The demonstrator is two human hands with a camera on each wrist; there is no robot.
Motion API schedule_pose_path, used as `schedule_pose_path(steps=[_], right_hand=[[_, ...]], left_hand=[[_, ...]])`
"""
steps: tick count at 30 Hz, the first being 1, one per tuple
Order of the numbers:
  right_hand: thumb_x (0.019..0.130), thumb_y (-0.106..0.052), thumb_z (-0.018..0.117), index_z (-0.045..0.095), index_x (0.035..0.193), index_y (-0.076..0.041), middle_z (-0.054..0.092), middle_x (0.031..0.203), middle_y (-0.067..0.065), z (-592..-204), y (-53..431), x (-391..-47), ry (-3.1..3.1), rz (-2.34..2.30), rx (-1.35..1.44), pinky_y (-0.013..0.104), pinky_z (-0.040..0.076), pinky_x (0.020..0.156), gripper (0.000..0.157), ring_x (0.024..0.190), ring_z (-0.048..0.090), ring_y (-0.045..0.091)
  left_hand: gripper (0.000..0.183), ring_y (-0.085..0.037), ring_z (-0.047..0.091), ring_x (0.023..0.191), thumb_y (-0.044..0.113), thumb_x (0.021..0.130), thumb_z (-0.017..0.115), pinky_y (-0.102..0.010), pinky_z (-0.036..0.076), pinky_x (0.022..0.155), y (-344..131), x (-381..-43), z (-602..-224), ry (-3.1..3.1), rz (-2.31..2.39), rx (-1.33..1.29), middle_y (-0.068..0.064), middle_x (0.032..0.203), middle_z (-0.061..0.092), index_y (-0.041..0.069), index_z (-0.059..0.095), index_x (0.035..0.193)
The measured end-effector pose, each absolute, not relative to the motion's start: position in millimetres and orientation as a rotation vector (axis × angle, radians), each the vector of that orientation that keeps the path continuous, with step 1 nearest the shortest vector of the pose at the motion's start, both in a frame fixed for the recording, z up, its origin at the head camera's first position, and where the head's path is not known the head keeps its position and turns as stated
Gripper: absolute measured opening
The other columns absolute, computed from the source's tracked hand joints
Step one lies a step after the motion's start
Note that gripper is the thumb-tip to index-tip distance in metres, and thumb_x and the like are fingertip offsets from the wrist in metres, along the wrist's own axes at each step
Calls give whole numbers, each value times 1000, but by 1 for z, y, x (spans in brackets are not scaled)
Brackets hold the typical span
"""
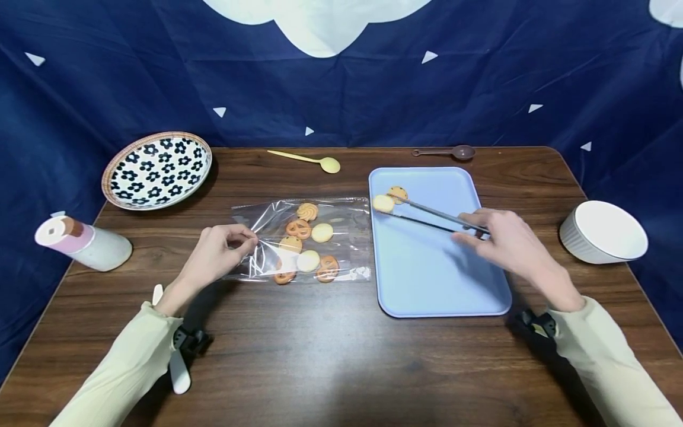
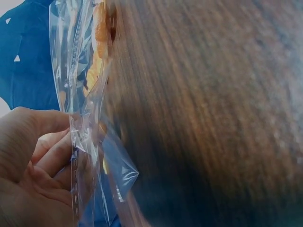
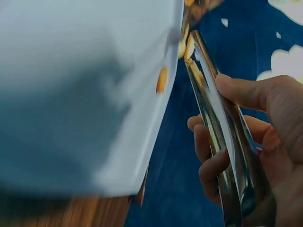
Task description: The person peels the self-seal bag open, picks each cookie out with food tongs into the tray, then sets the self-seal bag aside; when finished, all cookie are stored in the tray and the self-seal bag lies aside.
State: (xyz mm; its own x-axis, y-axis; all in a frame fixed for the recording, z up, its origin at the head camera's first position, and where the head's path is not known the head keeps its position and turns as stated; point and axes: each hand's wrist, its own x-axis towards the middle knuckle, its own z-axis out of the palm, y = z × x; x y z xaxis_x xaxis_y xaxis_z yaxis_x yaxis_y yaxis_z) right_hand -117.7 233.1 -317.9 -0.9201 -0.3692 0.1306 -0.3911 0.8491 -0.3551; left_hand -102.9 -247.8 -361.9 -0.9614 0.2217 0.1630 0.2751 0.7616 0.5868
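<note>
My left hand [image 1: 221,252] pinches the open left edge of a clear plastic bag [image 1: 349,228] between thumb and fingers. Inside the bag lie a swirl cookie [image 1: 307,212], pretzels [image 1: 328,269], pale round cookies [image 1: 322,232] and a chip-dotted cookie [image 1: 290,244]. My right hand [image 1: 507,240] grips metal tongs [image 1: 432,212], whose tips hold a pale round cookie [image 1: 383,203] over the left rim of a light blue tray [image 1: 443,279]. Another chip-dotted cookie [image 1: 398,194] lies on the tray beside the tips. In the right wrist view, thumb and fingers wrap the tongs [image 3: 236,156].
A flower-patterned plate [image 1: 157,172] and a paper roll [image 1: 82,243] stand at the left. Behind are a yellow spoon [image 1: 329,165] and a brown measuring spoon [image 1: 463,153]. A white ramekin [image 1: 603,232] stands right. A white utensil [image 1: 179,373] lies under the left forearm.
</note>
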Motion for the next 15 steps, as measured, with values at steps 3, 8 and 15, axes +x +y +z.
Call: schedule_pose_path(steps=[3, 8, 15], right_hand=[[85, -37, 69, 66, 116, -2, 67, 101, 17, -316, 249, -116, -3005, 588, 459, 41, 40, 55, 47, 69, 54, 25], [87, -37, 66, 64, 117, -1, 59, 76, 12, -318, 267, -115, -3043, 540, 305, 38, 32, 48, 48, 60, 46, 25], [87, -35, 66, 65, 114, 1, 59, 71, 8, -323, 270, -114, -3054, 526, 321, 35, 33, 48, 45, 58, 45, 24]], left_hand=[[10, -10, 61, 65, 10, 88, 64, -21, 43, 57, -248, -103, -362, -2864, -961, -404, 3, 74, 68, 12, 71, 81], [9, -10, 61, 66, 10, 88, 64, -21, 43, 58, -248, -102, -362, -2860, -955, -403, 3, 74, 68, 12, 70, 81], [10, -10, 61, 65, 9, 88, 64, -21, 43, 57, -247, -102, -362, -2856, -963, -412, 3, 73, 68, 12, 70, 80]])
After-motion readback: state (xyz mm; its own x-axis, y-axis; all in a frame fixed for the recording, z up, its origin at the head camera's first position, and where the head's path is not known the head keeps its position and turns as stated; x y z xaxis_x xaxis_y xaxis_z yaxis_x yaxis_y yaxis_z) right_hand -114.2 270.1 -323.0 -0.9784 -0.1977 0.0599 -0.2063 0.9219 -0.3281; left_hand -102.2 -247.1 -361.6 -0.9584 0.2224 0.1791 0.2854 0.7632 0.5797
